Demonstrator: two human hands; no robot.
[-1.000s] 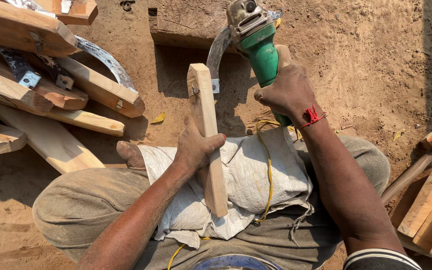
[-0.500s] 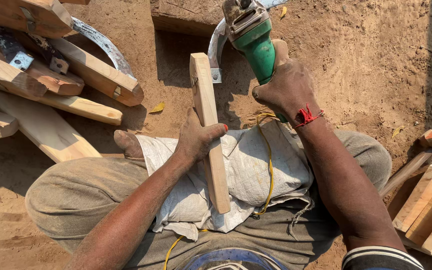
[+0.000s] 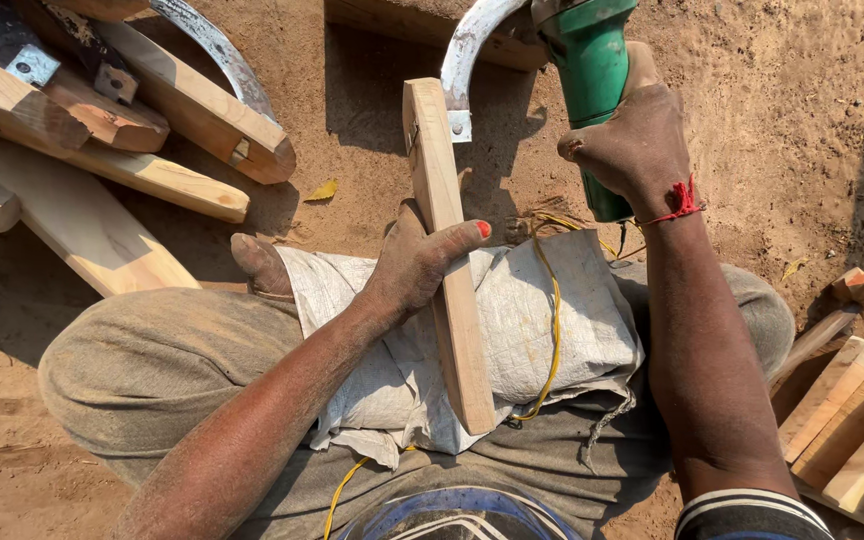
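Dry sandy ground (image 3: 782,130) fills the frame, and a person sits on it with legs in grey-brown trousers (image 3: 142,370) folded across the lower half. A pile of pale rough-sawn wooden blocks and planks (image 3: 82,150) lies at the upper left, some carrying curved grey metal blades, and a smaller stack of cut wooden pieces (image 3: 852,420) sits at the lower right. A white woven sack cloth (image 3: 552,320) is spread over the lap with a thin yellow cord (image 3: 554,330) running across it. On this cloth, at frame centre, rests a long pale wooden handle piece (image 3: 449,260), tilted slightly, its far end reaching toward the ground. The left hand (image 3: 414,262) lies over its middle, fingers wrapped round it in a closed grip. The right hand (image 3: 637,145), upper right, is closed round the body of a green power grinder (image 3: 592,70); its working end seems to be cut off by the frame's top edge.
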